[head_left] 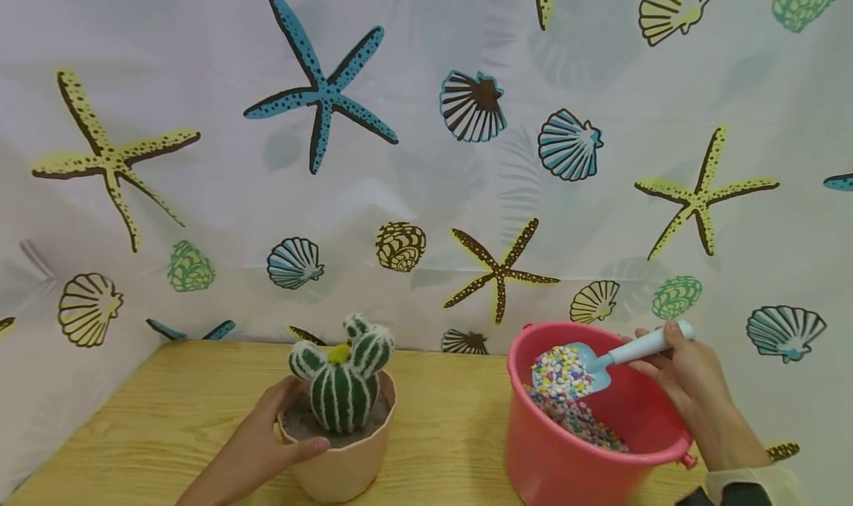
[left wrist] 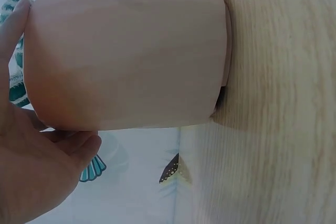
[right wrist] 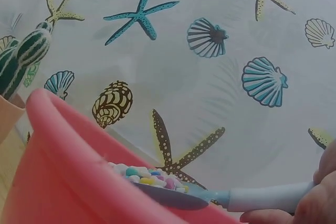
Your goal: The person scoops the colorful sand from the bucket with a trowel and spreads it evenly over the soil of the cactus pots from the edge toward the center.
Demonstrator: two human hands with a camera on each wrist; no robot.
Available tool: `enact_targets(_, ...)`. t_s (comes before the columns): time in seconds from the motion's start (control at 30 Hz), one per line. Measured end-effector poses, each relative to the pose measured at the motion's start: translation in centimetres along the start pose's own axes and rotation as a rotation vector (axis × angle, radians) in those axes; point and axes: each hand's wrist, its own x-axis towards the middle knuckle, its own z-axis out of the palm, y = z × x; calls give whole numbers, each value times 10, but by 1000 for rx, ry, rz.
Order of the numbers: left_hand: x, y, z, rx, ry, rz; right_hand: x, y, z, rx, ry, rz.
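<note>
A light-blue scoop with a pale handle (head_left: 626, 353) is at the right of the head view, over the opening of a round pink bucket (head_left: 566, 461); its blade carries a heap of small multicoloured pebbles (head_left: 562, 371), white, yellow, pink and blue among them; the right hand (head_left: 696, 376) has its fingers clamped on the scoop's handle; more mixed-colour pebbles (head_left: 586, 423) lie inside the bucket, below the blade.

At the lower centre-left of the frame stands a peach-coloured faceted pot (head_left: 346, 470); the left hand (head_left: 269, 432) grips it, thumb at the near side of the rim and fingers round its left side; a green-and-white striped fuzzy cactus (head_left: 343, 398) with a yellow tuft (head_left: 338, 354) rises from the grey fill (head_left: 383, 415) in the pot.

Pot and bucket stand apart on a light wood-grain tabletop (head_left: 446, 417); behind it a whitish sheet (head_left: 413, 180) printed with starfish and shells fills the upper frame; a pale sleeve (head_left: 781, 482) shows at lower right.
</note>
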Motion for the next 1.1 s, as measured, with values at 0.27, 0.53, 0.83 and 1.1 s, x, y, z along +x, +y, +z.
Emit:
enact_targets(0.27, -3, 5, 6, 62, 50, 46, 0, -3, 0, -41, -3, -9)
enact_targets(0.53, -5, 12, 12, 34, 26, 41, 4, 0, -4, -17, -41, 9)
enact_targets(0.83, -6, 15, 15, 55, -10, 21, 1, -1, -3, 62, -66, 32)
enact_targets(1.1, -7, 18, 16, 36, -31, 7, -8, -5, 3, 174, -64, 53)
